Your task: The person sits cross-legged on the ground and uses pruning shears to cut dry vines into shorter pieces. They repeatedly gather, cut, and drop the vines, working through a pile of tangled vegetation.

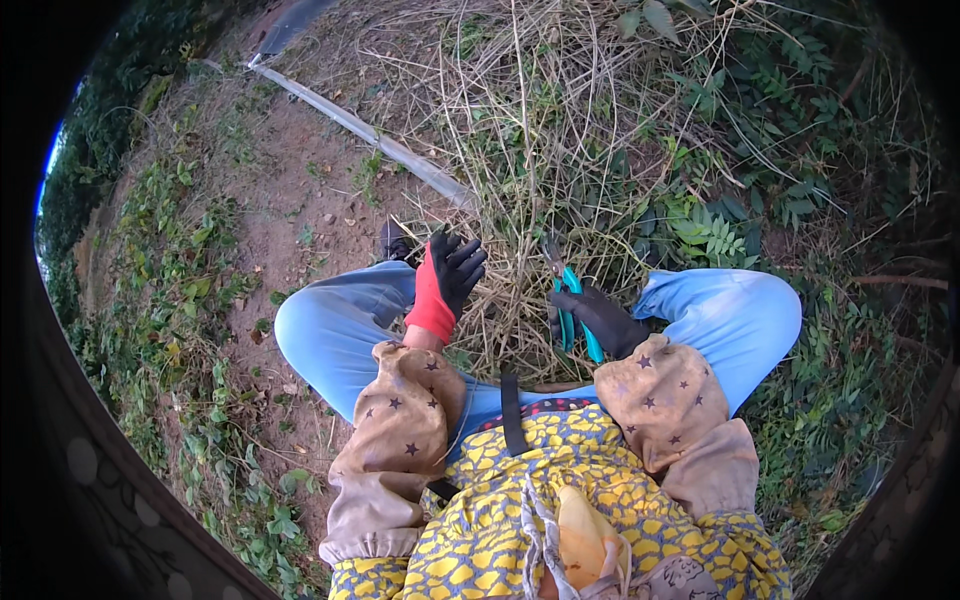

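My left hand [448, 282], in a red and black glove, is open, its fingers apart beside a tangle of dry stems and vines [505, 175]. Nothing shows in its grip. My right hand [600, 318], in a dark glove, holds shears [568, 280] by their teal handles, with the metal jaws pointing forward into the stems. Whether the jaws are cutting anything is too small to tell.
My bent legs in blue trousers [335, 315] flank the tangle, a dark shoe [393, 240] at the left. A long grey strip [360, 130] crosses the dirt [260, 200] toward the stems. Leafy plants [710, 225] grow thickly at the right and along the left.
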Available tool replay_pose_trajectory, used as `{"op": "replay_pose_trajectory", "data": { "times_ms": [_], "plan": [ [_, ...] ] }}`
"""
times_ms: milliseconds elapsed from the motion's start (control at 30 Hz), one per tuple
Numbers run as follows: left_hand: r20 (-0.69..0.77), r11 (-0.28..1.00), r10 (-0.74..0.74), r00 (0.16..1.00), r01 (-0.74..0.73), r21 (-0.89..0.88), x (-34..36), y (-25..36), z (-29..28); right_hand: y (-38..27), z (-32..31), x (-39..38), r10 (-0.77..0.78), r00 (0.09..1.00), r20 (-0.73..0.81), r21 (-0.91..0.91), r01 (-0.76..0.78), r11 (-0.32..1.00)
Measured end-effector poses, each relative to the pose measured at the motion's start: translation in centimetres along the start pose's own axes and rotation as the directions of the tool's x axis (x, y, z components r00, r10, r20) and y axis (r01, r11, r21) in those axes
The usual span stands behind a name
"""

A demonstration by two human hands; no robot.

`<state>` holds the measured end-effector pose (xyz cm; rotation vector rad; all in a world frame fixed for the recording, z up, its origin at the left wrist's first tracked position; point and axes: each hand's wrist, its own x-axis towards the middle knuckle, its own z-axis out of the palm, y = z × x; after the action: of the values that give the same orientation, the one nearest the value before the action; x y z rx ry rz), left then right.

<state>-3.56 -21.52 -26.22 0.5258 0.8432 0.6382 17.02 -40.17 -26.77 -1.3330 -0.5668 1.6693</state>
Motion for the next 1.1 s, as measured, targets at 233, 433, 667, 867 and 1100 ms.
{"op": "replay_pose_trajectory", "data": {
  "times_ms": [233,433,667,867,1100],
  "plan": [
    [0.055,0.896,0.03,0.998,-0.051,0.441,5.0,-2.1,-0.1,2.6,-2.1,1.7,0.161,0.987,0.02,-0.665,-0.107,0.739],
    [0.173,0.811,-0.028,0.984,-0.079,0.58,7.3,-3.8,1.3,2.0,-1.1,2.4,0.202,0.974,0.105,-0.44,-0.137,0.887],
    [0.287,0.839,-0.137,0.948,-0.043,0.543,5.6,-2.4,4.0,-1.0,1.1,0.3,0.237,0.964,0.121,-0.259,-0.2,0.945],
    [0.222,0.936,-0.006,0.975,-0.073,0.345,4.9,-1.4,5.4,0.3,0.7,1.3,0.085,0.994,0.075,-0.381,-0.05,0.923],
    [0.334,0.91,0.087,0.939,-0.211,0.357,3.2,0.1,5.3,-2.0,-0.6,-1.1,-0.071,0.995,0.064,-0.14,0.079,0.987]
  ]
}}
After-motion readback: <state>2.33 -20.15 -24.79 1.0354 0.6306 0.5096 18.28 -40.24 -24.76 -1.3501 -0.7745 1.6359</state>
